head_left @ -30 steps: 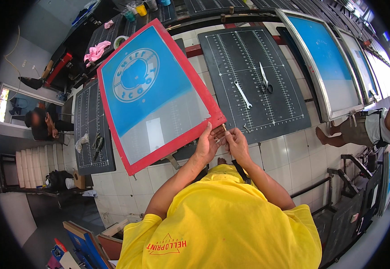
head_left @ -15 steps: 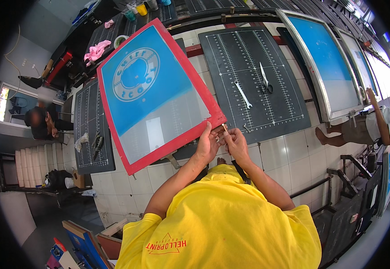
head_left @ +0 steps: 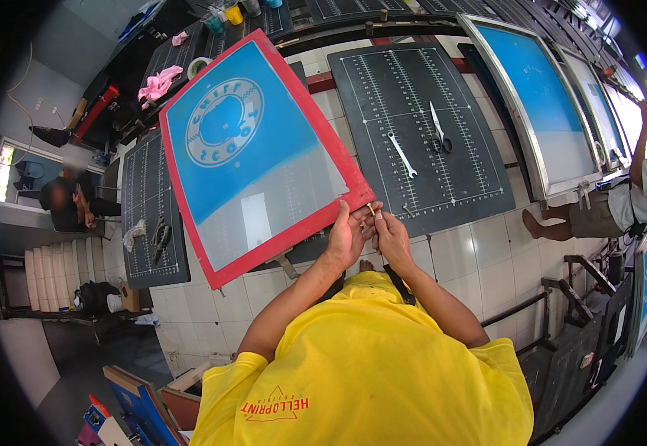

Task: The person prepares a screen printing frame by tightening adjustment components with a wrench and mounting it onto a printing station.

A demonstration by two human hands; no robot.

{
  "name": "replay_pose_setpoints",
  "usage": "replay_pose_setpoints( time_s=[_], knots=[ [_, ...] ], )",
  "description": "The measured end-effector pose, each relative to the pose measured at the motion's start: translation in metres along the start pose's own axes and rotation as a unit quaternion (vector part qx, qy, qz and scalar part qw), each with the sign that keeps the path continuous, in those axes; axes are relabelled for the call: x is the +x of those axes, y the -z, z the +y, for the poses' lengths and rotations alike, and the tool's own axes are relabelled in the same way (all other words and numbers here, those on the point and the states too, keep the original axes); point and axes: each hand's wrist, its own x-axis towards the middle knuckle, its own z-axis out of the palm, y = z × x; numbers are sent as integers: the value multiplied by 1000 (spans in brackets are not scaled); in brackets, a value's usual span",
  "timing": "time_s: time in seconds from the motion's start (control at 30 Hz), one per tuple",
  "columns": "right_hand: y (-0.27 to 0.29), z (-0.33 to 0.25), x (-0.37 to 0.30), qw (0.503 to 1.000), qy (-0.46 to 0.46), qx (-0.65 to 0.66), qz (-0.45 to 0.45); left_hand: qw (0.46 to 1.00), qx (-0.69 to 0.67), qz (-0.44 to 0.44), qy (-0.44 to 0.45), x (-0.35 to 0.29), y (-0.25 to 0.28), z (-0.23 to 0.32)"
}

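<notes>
A red-rimmed printing screen with blue mesh and a round design lies tilted in front of me. At its near right corner, my left hand is closed, its thumb against the red rim and its fingers partly hidden beneath. Close beside it, my right hand pinches a small brass-coloured bolt-like piece at that corner. The fingertips of both hands nearly meet there. On the dark gridded board to the right lie a metal wrench and open scissors.
Another gridded board carries a dark clamp-like tool at left. A metal-framed blue screen stands at right, near another person. A second person sits at far left. Pink cloth lies beyond the screen.
My hands stay at the screen's corner, with slight finger movement around the small bolt-like piece. The person at right has shifted and raised an arm.
</notes>
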Motion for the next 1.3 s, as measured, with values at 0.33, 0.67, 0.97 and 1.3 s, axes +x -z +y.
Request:
replay_pose_setpoints(
  time_s=[0.33,0.67,0.97,1.3],
  knots=[
    [-2,5,1,999,-8,48,15,999,33,13,-6,2,3,-3],
    [1,15,7,999,22,40,9,999,38,17,-6,4,3,-4],
    [2,-1,9,971,-113,209,-31,1000,31,-2,-2,5,7,-5],
    [-2,-2,1,1000,-11,-15,-21,999,31,22,-15,1,-4,-1]
  ],
)
